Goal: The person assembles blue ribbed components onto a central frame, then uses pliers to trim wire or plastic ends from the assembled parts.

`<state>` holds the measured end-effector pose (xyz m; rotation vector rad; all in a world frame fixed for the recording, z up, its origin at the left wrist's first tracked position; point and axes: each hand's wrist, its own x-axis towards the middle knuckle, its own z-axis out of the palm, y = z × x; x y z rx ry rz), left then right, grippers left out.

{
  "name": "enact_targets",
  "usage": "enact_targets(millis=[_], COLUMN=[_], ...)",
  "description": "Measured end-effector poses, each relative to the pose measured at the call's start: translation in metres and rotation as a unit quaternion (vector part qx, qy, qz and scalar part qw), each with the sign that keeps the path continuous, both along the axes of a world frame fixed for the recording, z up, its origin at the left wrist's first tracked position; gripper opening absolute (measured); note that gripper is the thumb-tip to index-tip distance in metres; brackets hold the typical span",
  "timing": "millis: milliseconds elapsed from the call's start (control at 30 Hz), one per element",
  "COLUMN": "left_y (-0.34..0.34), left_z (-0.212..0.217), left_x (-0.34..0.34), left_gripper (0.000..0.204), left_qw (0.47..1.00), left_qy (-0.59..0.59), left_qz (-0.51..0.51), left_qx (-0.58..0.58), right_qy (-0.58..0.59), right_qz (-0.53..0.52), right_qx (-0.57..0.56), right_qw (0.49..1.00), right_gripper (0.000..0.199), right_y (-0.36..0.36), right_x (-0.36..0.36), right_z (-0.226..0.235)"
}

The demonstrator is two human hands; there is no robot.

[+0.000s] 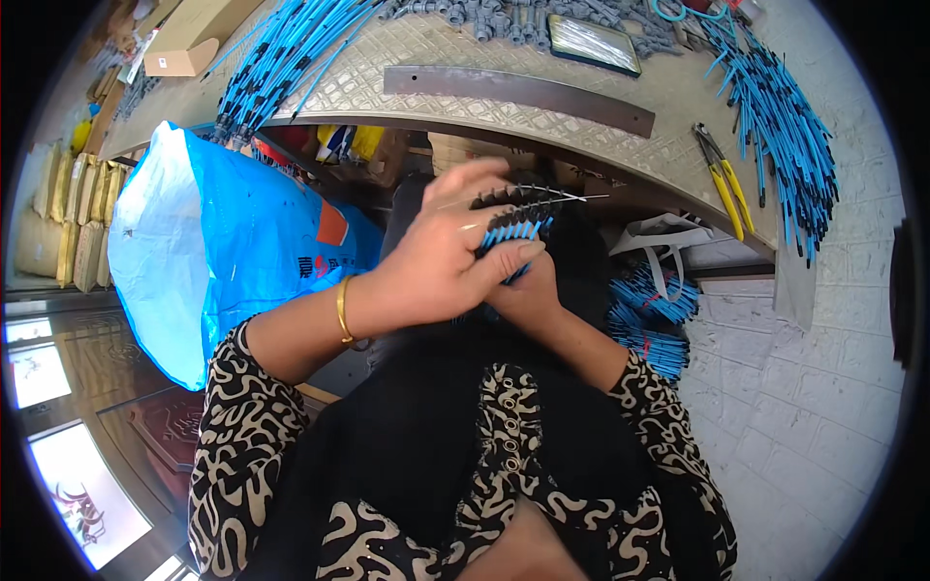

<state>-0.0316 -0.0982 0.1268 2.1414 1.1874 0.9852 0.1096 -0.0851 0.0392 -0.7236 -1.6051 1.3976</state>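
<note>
- Patterned counter (pixel 349 92), spanning the top.
- Large blue sack (pixel 262 223), standing open at left.
- Left hand (pixel 436 257): thumb and forefinger pinch a rod bundle; other fingers spread, blurred.
- Right hand (pixel 540 290): beneath the bundle; its fingers are hidden, so I cannot tell their state.
- Blue-and-black rod bundle (pixel 513 230): between left thumb and forefinger, above the lap.

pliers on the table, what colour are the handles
Yellow; the handles show best in the head view.
</note>
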Motion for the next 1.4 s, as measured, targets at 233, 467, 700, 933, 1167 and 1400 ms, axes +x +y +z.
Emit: enact_targets(millis=[233, 467, 700, 933, 1167, 1400], left_y=[0.039, 0.025, 0.041, 0.148, 0.181, 0.177], left_z=[-0.009, -0.007, -0.014, 0.047, 0.052, 0.055], left_x=[-0.027, -0.004, -0.069, -0.148, -0.148, -0.128], left_gripper=[0.031, 0.027, 0.022, 0.027, 0.017, 0.022], left_qw=[0.991, 0.929, 0.867, 0.953, 0.918, 0.962], left_qy=[-0.087, -0.334, -0.445, 0.144, 0.348, 0.234], left_qz=[-0.039, 0.078, 0.212, 0.066, 0.071, 0.133], left_qx=[-0.097, -0.138, -0.076, 0.259, 0.177, 0.056], right_qy=[0.033, 0.041, 0.054, 0.05, 0.094, 0.075], right_qz=[0.042, 0.046, 0.077, 0.047, 0.061, 0.027], right_qx=[-0.125, -0.176, -0.306, -0.3, -0.347, -0.311], right_qw=[0.991, 0.982, 0.947, 0.951, 0.931, 0.947], right_gripper=[0.022, 0.017, 0.018, 0.024, 0.057, 0.029], right_y=[0.022, 0.03, 0.064, -0.028, -0.053, -0.062], right_x=[-0.009, -0.016, -0.05, -0.08, -0.104, -0.106], right_z=[0.007, 0.02, 0.024, 0.07, 0.07, 0.077])
